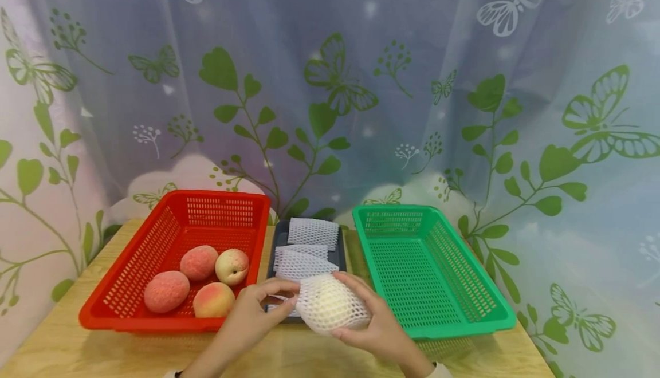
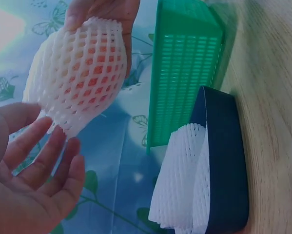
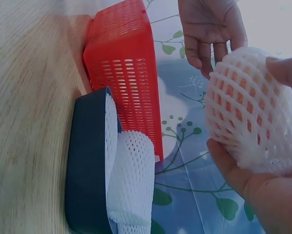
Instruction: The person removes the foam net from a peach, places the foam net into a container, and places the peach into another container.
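A peach in a white foam net (image 1: 332, 303) is held up over the near edge of the table. My right hand (image 1: 378, 323) grips it from the right, thumb on the near side and fingers on the far side. The thumb and fingertips of my left hand (image 1: 260, 303) pinch the net's left end. Pinkish-red skin of the netted peach (image 2: 89, 68) shows through the mesh in the left wrist view. Behind the hands, several flat foam nets (image 1: 304, 258) lie in a dark tray (image 1: 342, 258).
On the left stands a red basket (image 1: 154, 325) with several peaches (image 1: 200, 262) inside. A green basket (image 1: 459, 329) stands on the right, its perforated floor showing. Both rest on a wooden table (image 1: 319, 355), with a printed curtain (image 1: 402, 109) behind.
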A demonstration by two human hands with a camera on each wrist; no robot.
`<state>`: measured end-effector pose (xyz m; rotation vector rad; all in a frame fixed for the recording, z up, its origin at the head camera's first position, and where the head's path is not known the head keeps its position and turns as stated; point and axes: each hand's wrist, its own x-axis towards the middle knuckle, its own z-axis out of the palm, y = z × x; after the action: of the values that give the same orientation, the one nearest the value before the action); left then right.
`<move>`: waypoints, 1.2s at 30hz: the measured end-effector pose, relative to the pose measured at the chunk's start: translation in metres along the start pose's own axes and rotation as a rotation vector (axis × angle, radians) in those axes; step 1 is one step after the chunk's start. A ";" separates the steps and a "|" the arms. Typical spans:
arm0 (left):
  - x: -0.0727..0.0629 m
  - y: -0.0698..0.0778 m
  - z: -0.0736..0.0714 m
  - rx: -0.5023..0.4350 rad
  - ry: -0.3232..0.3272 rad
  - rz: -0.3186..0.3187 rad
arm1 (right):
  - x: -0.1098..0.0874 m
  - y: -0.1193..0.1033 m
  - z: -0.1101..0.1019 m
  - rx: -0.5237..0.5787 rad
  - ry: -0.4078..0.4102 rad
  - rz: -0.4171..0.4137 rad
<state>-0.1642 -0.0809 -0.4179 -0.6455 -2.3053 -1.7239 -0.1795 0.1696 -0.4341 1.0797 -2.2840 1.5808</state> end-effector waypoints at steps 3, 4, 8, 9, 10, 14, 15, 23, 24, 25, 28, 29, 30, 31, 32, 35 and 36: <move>0.000 -0.002 0.000 -0.037 -0.067 -0.043 | -0.002 0.001 0.000 -0.009 -0.009 0.012; 0.000 -0.003 0.000 -0.051 -0.086 -0.055 | -0.003 0.002 0.001 0.002 -0.012 0.021; -0.001 -0.004 0.002 -0.118 -0.128 -0.097 | -0.005 0.004 0.002 0.042 -0.028 0.017; -0.002 -0.004 0.003 -0.134 -0.130 -0.102 | -0.006 0.005 0.003 0.056 -0.029 0.017; -0.002 -0.004 0.004 -0.147 -0.129 -0.104 | -0.006 0.005 0.003 0.071 -0.028 0.025; -0.002 -0.004 0.010 -0.201 -0.099 -0.097 | -0.007 0.007 0.006 0.133 -0.006 0.082; -0.002 -0.004 0.012 -0.209 -0.092 -0.094 | -0.007 0.007 0.007 0.148 0.002 0.101; -0.001 -0.004 0.021 -0.205 -0.040 -0.108 | -0.009 0.005 0.014 0.259 0.078 0.208; -0.001 -0.005 0.022 -0.198 -0.034 -0.113 | -0.009 0.005 0.015 0.260 0.089 0.218; -0.001 -0.005 0.022 -0.193 -0.029 -0.121 | -0.009 0.004 0.015 0.261 0.101 0.228; -0.001 -0.005 0.023 -0.163 -0.020 -0.144 | -0.009 0.004 0.018 0.285 0.130 0.234; -0.001 -0.005 0.023 -0.154 -0.019 -0.150 | -0.009 0.005 0.019 0.298 0.137 0.230; -0.001 -0.005 0.022 -0.145 -0.018 -0.155 | -0.009 0.006 0.020 0.314 0.142 0.222; -0.001 -0.005 0.022 -0.139 -0.018 -0.159 | -0.009 0.007 0.021 0.330 0.149 0.218; -0.001 -0.006 0.022 -0.132 -0.019 -0.158 | -0.009 0.008 0.021 0.346 0.154 0.207; -0.001 -0.007 0.021 -0.121 -0.021 -0.156 | -0.010 0.011 0.023 0.386 0.169 0.176; -0.001 -0.007 0.020 -0.121 -0.022 -0.154 | -0.010 0.012 0.024 0.400 0.175 0.173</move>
<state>-0.1642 -0.0635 -0.4307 -0.5214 -2.3349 -1.9466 -0.1733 0.1558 -0.4583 0.7905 -2.0440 2.1728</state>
